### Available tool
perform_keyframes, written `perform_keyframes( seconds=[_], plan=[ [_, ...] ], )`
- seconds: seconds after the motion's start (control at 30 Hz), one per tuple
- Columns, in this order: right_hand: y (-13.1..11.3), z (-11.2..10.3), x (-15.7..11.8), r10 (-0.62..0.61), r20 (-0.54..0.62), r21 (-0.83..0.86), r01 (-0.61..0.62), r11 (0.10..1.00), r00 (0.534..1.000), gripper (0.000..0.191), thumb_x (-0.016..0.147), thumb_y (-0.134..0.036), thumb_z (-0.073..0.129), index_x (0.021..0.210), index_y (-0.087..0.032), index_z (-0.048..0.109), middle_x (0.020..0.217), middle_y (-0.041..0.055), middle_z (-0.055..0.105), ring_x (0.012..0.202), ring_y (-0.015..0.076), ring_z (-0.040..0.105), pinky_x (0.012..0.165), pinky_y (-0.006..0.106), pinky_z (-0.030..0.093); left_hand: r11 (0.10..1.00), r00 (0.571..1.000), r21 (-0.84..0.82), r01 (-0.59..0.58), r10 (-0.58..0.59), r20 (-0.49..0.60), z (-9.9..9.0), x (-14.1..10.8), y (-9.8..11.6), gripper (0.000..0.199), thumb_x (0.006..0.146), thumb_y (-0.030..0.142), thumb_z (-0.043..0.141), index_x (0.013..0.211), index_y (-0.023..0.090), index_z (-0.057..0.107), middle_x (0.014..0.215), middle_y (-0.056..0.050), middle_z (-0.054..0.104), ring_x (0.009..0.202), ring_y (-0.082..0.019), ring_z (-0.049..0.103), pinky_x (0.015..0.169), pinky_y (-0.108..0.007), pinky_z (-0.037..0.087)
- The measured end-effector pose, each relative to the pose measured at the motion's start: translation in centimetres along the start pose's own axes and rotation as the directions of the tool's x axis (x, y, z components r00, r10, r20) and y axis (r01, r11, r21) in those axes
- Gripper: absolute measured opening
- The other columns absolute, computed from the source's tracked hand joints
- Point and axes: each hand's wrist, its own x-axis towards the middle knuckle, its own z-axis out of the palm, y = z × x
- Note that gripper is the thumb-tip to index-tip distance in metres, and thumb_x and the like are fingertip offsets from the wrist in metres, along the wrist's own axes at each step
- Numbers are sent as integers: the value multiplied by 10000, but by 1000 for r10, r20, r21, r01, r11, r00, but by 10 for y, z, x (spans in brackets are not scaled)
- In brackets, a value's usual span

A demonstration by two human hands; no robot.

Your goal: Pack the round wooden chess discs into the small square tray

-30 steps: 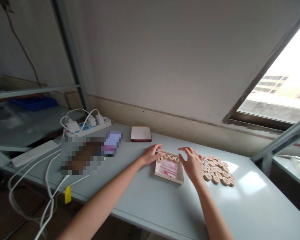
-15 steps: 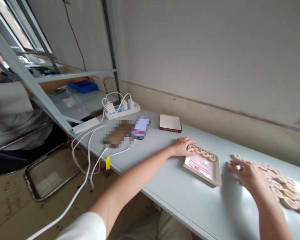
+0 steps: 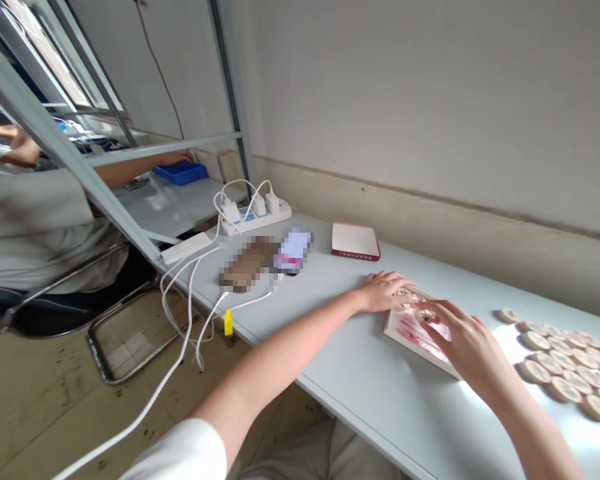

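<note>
A shallow open box (image 3: 414,345) lies on the table with a row of round wooden Chinese chess pieces along its far inner side and a pink-and-white printed sheet on its floor. My left hand (image 3: 384,291) grips the box at its far left corner. Over the box, my right hand (image 3: 453,327) pinches a Chinese chess piece (image 3: 425,316) between thumb and fingers, close to the row. This hand hides the right part of the box. To the right, several loose Chinese chess pieces (image 3: 563,389) lie on the table in a spread group.
A red-rimmed box lid (image 3: 355,241) lies near the wall. Farther left are a phone (image 3: 293,250), a blurred-out brown object (image 3: 249,263) and a power strip (image 3: 257,217) with white cables hanging over the table edge. Beyond the metal frame, another person reaches to a blue tray (image 3: 183,173).
My right hand has moved left from the loose pieces to above the box, carrying a Chinese chess piece. My left hand stays at the box corner. The view has shifted slightly.
</note>
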Motion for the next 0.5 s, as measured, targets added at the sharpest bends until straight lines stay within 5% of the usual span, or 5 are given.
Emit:
perform_keyframes(
  seconds=[0.27, 0.5],
  plan=[
    [8, 7, 2, 25, -59, 158, -16, 987, 998, 187, 801, -317, 341, 769, -219, 497, 807, 62, 529, 660, 153, 557, 571, 265, 433, 999, 1000, 51, -19, 20, -19, 3, 1, 1, 498, 784, 437, 420, 1241, 254, 343, 1274, -35, 399, 1189, -221, 319, 973, -392, 254],
    [15, -1, 2, 81, -92, 143, -67, 987, 992, 242, 800, -313, 325, 754, -217, 542, 835, 55, 561, 680, 165, 561, 594, 289, 439, 997, 996, 16, 78, -78, 32, -1, 2, 6, 614, 736, 519, 460, 1261, 238, 313, 1323, -48, 347, 1212, -214, 307, 998, -376, 238]
  ],
)
